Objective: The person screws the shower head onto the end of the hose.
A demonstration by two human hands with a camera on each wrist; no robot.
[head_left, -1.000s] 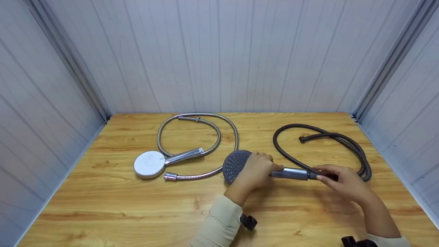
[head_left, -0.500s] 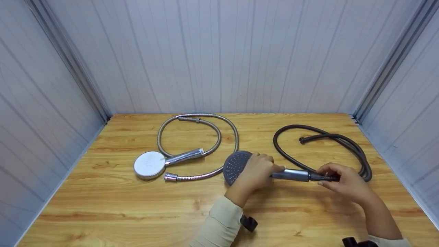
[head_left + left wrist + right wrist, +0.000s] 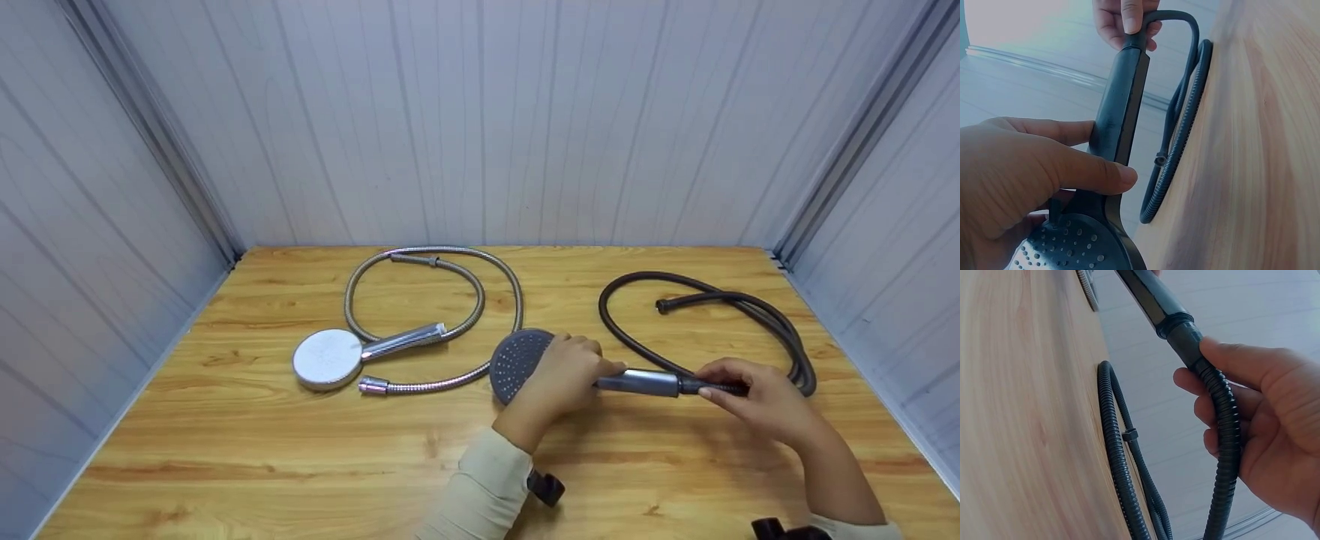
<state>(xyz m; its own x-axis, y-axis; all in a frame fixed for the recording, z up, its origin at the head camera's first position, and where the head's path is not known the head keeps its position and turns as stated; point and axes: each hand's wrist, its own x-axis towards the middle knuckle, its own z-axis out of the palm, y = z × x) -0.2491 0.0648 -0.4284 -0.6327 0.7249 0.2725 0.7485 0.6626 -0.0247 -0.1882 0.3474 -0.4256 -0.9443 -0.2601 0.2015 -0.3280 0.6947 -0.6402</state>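
Note:
My left hand (image 3: 564, 375) grips a dark shower head (image 3: 517, 365) around its neck and upper handle, spray face up. In the left wrist view its thumb lies across the handle (image 3: 1114, 107). The handle's lower end meets the connector of a black shower hose (image 3: 1185, 343). My right hand (image 3: 761, 397) pinches that connector and the start of the hose between thumb and fingers, as the right wrist view shows (image 3: 1275, 416). From there the hose (image 3: 660, 274) loops over the table, its other end nut (image 3: 662, 306) lying loose. Threads inside the joint are hidden.
To the left lies a chrome shower head with a white face (image 3: 327, 359). A silver metal hose (image 3: 517, 292) coils behind it, with one end fitting (image 3: 373, 385) near the front. Pale panel walls (image 3: 480, 127) enclose the wooden table (image 3: 300, 465) on three sides.
My right fingers open slightly and slide back along the hose, then close again at the connector. The left hand and shower head stay nearly still.

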